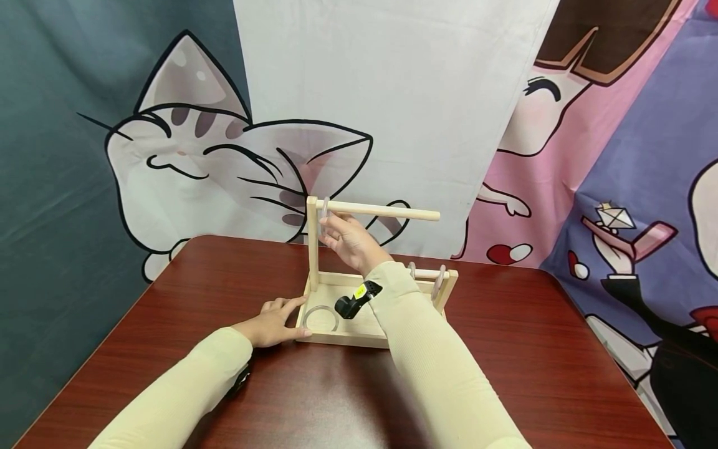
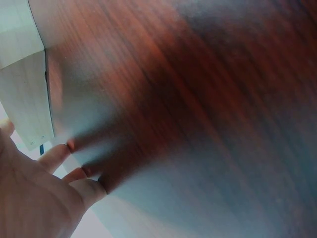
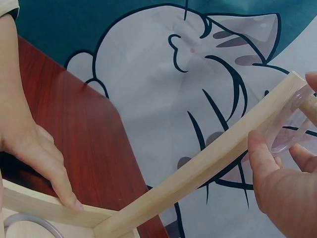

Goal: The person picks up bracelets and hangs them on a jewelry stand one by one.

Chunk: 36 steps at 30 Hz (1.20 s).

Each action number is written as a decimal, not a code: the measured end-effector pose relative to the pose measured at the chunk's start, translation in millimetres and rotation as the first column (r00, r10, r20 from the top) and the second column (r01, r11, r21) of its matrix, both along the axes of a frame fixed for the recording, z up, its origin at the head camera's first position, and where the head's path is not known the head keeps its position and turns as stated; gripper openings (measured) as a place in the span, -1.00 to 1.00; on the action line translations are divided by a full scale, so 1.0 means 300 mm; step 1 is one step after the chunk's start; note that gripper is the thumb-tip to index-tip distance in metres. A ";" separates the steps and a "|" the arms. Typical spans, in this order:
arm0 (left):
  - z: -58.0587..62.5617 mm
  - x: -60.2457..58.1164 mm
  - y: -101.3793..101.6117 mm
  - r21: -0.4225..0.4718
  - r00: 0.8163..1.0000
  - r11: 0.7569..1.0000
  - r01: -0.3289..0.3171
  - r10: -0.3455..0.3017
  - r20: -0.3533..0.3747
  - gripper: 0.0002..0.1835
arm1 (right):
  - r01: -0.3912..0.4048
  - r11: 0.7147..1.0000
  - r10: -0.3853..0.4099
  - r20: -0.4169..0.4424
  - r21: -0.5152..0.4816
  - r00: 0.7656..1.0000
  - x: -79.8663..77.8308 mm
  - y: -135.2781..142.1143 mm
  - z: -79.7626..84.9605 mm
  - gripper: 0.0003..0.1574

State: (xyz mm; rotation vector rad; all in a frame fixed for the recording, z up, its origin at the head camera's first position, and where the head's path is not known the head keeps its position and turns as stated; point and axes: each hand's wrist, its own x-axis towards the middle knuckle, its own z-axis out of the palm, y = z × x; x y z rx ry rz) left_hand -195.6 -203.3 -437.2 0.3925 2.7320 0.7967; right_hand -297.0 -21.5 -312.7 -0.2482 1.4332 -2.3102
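Pinching ring point(image 1: 324, 212) around rod point(image 1: 387, 211) with right hand point(image 1: 352, 242); touching tray point(image 1: 348, 339) below grip with outstretched left hand point(image 1: 273, 322); could bind if tilted.

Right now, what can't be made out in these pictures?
Head view: part of the tray floor, covered by the right sleeve.
Right wrist view: the rest of the loose ring, cut off at the bottom; part of the right hand, cut off at the picture's right edge.
Left wrist view: most of the tray, beyond the left edge.
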 end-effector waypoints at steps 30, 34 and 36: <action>-0.001 0.003 0.002 0.004 1.000 1.000 -0.006 0.006 0.013 -0.08 | 0.090 0.865 0.041 -0.249 0.494 0.968 0.021 0.050 -0.057 -0.03; 0.002 0.004 0.002 -0.003 1.000 1.000 -0.005 0.005 0.012 -0.07 | 0.164 0.772 0.080 -0.351 0.614 0.933 0.025 0.062 -0.078 -0.01; 0.002 0.004 0.003 -0.006 1.000 1.000 -0.004 0.004 0.013 -0.07 | 0.190 0.736 0.104 -0.386 0.650 0.917 0.029 0.067 -0.088 0.00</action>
